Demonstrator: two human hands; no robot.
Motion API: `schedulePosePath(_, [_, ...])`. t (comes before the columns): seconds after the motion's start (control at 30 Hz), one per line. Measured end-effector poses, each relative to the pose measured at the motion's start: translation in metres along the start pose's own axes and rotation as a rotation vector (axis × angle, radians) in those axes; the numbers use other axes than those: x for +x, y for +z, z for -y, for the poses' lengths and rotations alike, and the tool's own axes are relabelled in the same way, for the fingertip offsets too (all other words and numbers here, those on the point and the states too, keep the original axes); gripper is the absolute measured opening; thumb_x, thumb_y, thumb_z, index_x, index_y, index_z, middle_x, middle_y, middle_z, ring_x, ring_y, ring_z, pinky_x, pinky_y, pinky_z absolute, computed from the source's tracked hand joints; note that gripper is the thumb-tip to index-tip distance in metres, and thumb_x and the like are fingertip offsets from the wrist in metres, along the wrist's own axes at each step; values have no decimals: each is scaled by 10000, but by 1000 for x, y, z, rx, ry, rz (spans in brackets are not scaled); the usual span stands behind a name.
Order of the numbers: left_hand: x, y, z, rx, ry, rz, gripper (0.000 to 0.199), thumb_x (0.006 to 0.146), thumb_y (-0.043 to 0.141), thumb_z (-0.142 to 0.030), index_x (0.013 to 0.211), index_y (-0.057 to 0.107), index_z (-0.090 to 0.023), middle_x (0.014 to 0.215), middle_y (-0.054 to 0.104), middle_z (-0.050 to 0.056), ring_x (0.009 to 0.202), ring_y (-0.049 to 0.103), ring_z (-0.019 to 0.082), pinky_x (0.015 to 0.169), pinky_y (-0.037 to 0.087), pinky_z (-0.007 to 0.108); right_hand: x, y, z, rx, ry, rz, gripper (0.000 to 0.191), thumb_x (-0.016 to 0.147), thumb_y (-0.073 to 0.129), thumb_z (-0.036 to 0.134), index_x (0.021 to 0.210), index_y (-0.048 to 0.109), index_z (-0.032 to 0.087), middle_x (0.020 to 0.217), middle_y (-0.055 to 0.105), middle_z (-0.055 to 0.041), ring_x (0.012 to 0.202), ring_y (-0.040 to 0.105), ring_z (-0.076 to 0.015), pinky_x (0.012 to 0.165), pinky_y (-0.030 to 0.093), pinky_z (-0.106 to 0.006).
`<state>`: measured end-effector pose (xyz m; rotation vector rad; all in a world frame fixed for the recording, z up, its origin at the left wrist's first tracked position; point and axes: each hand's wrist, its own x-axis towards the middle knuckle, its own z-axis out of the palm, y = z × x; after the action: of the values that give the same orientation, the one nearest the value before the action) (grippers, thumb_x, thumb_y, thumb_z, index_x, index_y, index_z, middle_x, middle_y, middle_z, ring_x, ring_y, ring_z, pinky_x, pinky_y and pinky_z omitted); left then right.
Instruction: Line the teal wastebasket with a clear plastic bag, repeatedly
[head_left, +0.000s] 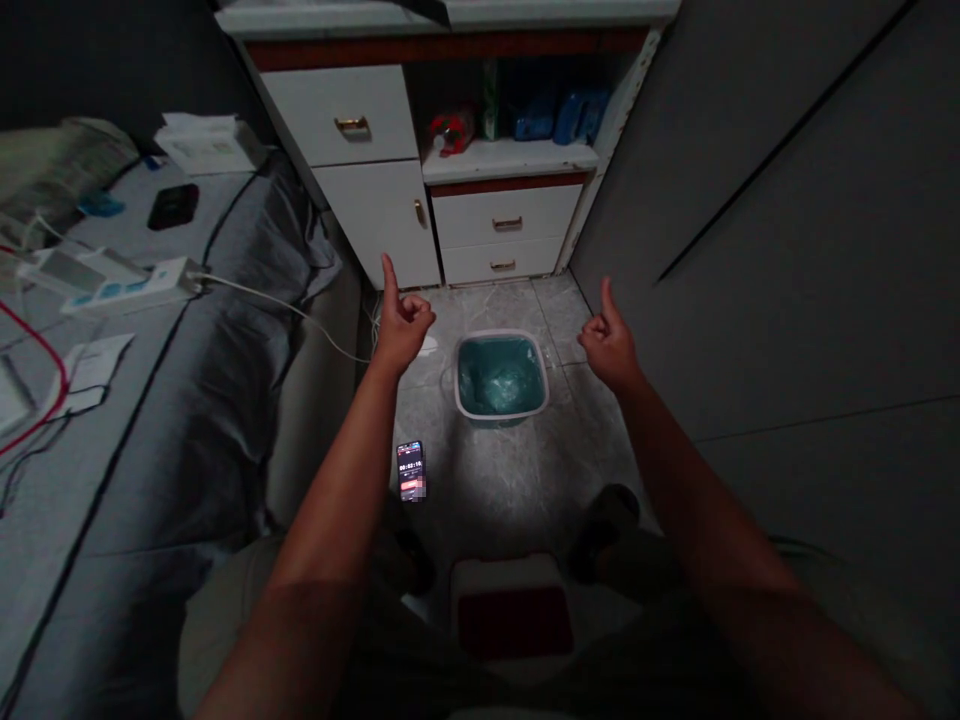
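Note:
My left hand (403,325) is held in the air left of a teal basin (501,418) with a pale rim. One digit points up and the other fingers are curled in, with nothing seen in them. On the basin's right, my right hand (609,340) makes a matching shape, one digit raised and the rest folded, also holding nothing that I can see. Neither hand touches the basin. It stands on the grey tiled floor and appears to hold water. Below my left hand, a phone (410,470) with a lit timer screen lies on the floor.
A white cabinet (499,257) stands ahead, with bottles on its shelf. At the left, a grey-covered bed (172,420) bears a power strip (142,287) whose cable drops to the floor. Grey panels (787,250) rise at the right. A white-and-dark-red box-like object (510,575) sits between my feet.

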<state>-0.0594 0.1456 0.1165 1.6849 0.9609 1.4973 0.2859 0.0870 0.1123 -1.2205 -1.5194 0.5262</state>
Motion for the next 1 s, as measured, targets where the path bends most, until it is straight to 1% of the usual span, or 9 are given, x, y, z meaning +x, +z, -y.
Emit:
schedulePosePath(0.1, [-7, 3, 19, 5, -41, 21, 1139, 849, 801, -250, 1734, 84, -266, 1072, 736, 30, 616, 514, 59, 640, 452, 199, 4, 3, -40, 3, 75, 40, 983, 817, 593, 203, 1734, 247, 288, 890, 637, 16, 587, 430, -105, 554, 430, -210])
schedulePosePath(0.27, [-2, 20, 9, -10, -8, -9, 942, 876, 813, -346, 1667, 321, -210, 1133, 740, 69, 642, 515, 63, 660, 452, 214, 2, 4, -42, 22, 63, -12, 1015, 821, 610, 213, 1740, 181, 242, 841, 610, 29, 605, 470, -115, 578, 441, -212])
schedulePosePath(0.33, [0, 25, 7, -8, -6, -59, 728, 868, 821, -385, 1509, 539, -187, 1004, 729, 33, 655, 528, 73, 667, 451, 213, -3, 9, -39, 14, 75, -53, 954, 833, 626, 227, 1709, 249, 235, 863, 620, 20, 592, 469, -111, 564, 432, -209])
schedulePosePath(0.43, [-10, 30, 14, 18, -68, -107, 279, 857, 798, -396, 1004, 713, -173, 783, 644, -15, 663, 540, 99, 653, 440, 214, -19, 22, -40, -41, 133, -70, 626, 862, 646, 284, 1476, 552, 208, 919, 652, -5, 554, 458, -95, 536, 416, -214])
schedulePosePath(0.57, [-50, 37, 40, 98, -244, -46, 283, 834, 720, -335, 656, 546, -198, 623, 516, -41, 613, 474, 110, 604, 375, 230, -54, 43, -50, -218, 238, 172, 187, 905, 640, 309, 1021, 725, 189, 902, 710, -21, 658, 591, -127, 667, 492, -246])
schedulePosePath(0.67, [-88, 41, 67, 141, -398, 11, 303, 802, 693, -322, 600, 496, -209, 575, 459, -55, 587, 429, 109, 600, 342, 241, -83, 57, -60, -377, 279, 492, 210, 911, 659, 250, 1092, 762, 219, 1003, 770, -33, 907, 702, -188, 859, 527, -283])
schedulePosePath(0.73, [-109, 42, 84, 140, -542, -37, 298, 775, 700, -329, 585, 504, -209, 579, 465, -54, 601, 433, 111, 620, 350, 240, -99, 64, -66, -464, 293, 642, 292, 913, 671, 219, 1189, 766, 232, 1138, 783, -47, 1059, 714, -216, 955, 520, -303])
schedulePosePath(0.87, [-135, 38, 108, 92, -828, -234, 236, 723, 709, -361, 621, 558, -210, 641, 549, -34, 634, 495, 124, 634, 392, 242, -111, 70, -71, -547, 326, 731, 310, 962, 636, 234, 1243, 765, 223, 1248, 779, -56, 1143, 720, -237, 1015, 519, -330])
schedulePosePath(1.0, [-144, 33, 118, 28, -970, -264, 230, 710, 689, -415, 790, 656, -202, 754, 670, 14, 588, 559, 138, 596, 436, 273, -107, 69, -69, -521, 365, 748, 289, 964, 643, 209, 1226, 764, 214, 1195, 795, -58, 1096, 741, -229, 993, 541, -323])
